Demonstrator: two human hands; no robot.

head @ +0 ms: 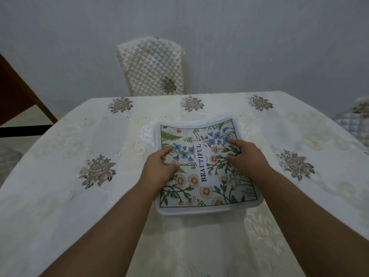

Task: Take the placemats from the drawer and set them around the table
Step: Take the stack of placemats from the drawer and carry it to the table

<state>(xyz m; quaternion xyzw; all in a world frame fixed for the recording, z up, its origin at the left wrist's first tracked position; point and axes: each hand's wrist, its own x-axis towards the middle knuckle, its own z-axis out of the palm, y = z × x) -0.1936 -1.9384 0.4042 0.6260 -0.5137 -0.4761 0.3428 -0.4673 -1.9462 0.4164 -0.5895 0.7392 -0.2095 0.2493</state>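
Note:
A stack of placemats (201, 186), printed with blue and orange flowers and the word BEAUTIFUL, lies on the table (79, 206) in front of me. Its far edge curls upward. My left hand (159, 166) lies on the left half of the top mat, fingers curled down onto its surface. On the right half, my right hand (242, 154) rests with bent fingers touching the mat. Neither hand plainly grips an edge.
A cream tablecloth with embroidered grey flowers covers the table. A quilted chair (151, 66) stands at the far side against the wall. Another padded chair (357, 120) shows at the right edge. Brown wooden furniture (18, 92) is at the far left.

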